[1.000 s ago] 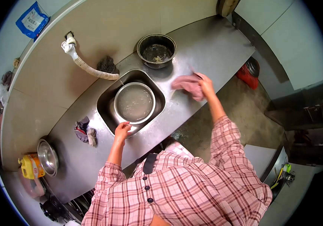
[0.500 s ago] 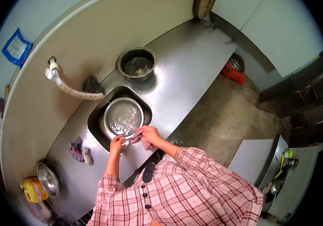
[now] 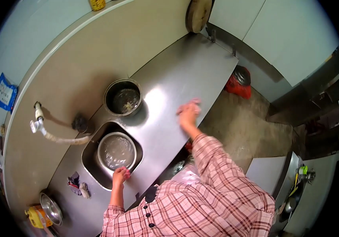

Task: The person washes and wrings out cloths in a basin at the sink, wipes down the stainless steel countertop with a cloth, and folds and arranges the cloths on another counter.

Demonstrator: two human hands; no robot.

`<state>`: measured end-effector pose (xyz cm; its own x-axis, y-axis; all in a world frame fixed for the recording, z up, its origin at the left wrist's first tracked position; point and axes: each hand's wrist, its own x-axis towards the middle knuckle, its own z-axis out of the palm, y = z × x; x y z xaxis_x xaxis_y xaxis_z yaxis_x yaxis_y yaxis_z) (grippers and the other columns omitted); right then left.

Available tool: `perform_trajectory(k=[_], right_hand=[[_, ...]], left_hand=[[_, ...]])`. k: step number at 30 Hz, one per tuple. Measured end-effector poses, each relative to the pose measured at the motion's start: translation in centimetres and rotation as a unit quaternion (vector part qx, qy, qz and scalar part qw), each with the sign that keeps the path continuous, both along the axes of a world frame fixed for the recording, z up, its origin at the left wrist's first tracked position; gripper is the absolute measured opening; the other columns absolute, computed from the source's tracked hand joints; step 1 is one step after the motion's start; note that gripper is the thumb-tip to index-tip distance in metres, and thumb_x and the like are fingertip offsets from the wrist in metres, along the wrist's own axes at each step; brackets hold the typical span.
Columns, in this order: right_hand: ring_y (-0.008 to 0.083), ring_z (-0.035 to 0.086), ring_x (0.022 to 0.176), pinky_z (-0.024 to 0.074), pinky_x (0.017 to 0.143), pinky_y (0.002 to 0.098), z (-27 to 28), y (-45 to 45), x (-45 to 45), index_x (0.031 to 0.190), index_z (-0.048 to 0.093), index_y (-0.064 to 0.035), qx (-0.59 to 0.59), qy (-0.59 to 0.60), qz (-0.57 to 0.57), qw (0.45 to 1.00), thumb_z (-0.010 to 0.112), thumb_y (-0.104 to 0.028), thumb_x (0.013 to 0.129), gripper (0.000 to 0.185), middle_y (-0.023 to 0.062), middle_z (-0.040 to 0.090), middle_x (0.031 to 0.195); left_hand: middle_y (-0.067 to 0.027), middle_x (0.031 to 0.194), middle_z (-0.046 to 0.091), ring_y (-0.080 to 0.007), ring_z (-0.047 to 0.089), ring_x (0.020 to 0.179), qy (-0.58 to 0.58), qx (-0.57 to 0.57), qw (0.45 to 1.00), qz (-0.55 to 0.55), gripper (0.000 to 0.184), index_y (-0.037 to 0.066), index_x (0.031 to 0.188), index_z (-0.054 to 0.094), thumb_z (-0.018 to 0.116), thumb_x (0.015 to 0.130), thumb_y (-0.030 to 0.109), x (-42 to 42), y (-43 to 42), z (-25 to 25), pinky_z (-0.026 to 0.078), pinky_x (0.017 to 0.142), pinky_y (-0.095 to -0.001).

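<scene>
My right hand presses a pink cloth onto the steel counter, to the right of the sink. Hand and cloth are a little blurred. At the sink's front rim is my left hand, its fingers curled; pinkish red shows at the fingertips, and I cannot make out whether something is in them. Just beyond that hand, a round metal basin holding water stands in the sink.
A dark pot with some water stands behind the sink, near the flexible tap hose. Crumpled cloths lie left of the sink, near a metal bowl and yellow jug. A red bag sits beyond the counter's far end.
My right hand has carried the pink cloth from the sink's front edge to the right, onto the counter. My left hand stays by the sink rim. The view has shifted.
</scene>
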<state>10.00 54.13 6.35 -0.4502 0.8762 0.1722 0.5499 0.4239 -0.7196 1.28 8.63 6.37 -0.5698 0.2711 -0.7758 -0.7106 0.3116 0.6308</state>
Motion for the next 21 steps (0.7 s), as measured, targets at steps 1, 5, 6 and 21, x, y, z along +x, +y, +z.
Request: perform_trajectory(k=[1, 5, 6, 21], right_hand=[[0.0173, 0.060, 0.071, 0.0509, 0.064, 0.0307, 1.4, -1.1, -1.3, 0.113, 0.050, -0.0063, -0.101, 0.085, 0.077, 0.988, 0.049, -0.021, 0.091, 0.027, 0.0081, 0.060, 0.085], [0.0151, 0.058, 0.064, 0.0498, 0.060, 0.0302, -0.7, -3.0, -3.4, 0.106, 0.056, -0.0053, 0.216, 0.111, 0.322, 0.915, 0.039, -0.033, 0.098, 0.033, 0.0058, 0.060, 0.079], [0.0170, 0.058, 0.068, 0.0495, 0.063, 0.0317, -0.3, -1.2, -2.9, 0.106, 0.057, -0.0046, 0.206, 0.108, 0.355, 0.905, 0.040, -0.031, 0.097, 0.033, 0.0074, 0.060, 0.084], [0.0309, 0.055, 0.106, 0.0452, 0.085, 0.0400, -2.6, 38.9, 3.9, 0.136, 0.034, -0.0063, 0.023, -0.343, -0.247, 0.906, 0.044, -0.023, 0.092, 0.048, 0.0167, 0.052, 0.120]], left_hand=[[-0.0116, 0.089, 0.063, -0.0156, 0.061, 0.066, 0.007, 0.003, 1.000, 0.005, 0.024, -0.001, 0.110, 0.053, 0.056, 0.088, 0.007, 0.1, 1.9, 0.2, 0.055, 0.060, -0.0292], [-0.0114, 0.091, 0.064, -0.0168, 0.063, 0.069, 0.026, 0.015, 0.998, 0.049, 0.025, 0.000, 0.111, 0.053, 0.056, 0.088, 0.008, 0.9, 10.3, 0.5, 0.054, 0.059, -0.0280], [-0.0115, 0.091, 0.064, -0.0170, 0.063, 0.069, 0.027, 0.018, 0.998, 0.055, 0.025, 0.000, 0.112, 0.053, 0.057, 0.089, 0.009, 1.3, 12.3, 1.2, 0.054, 0.059, -0.0279], [-0.0117, 0.091, 0.066, -0.0187, 0.065, 0.073, 0.001, -0.030, 0.994, 0.101, 0.020, 0.001, 0.108, 0.055, 0.056, 0.091, 0.012, 8.4, 23.4, 3.2, 0.054, 0.062, -0.0298]])
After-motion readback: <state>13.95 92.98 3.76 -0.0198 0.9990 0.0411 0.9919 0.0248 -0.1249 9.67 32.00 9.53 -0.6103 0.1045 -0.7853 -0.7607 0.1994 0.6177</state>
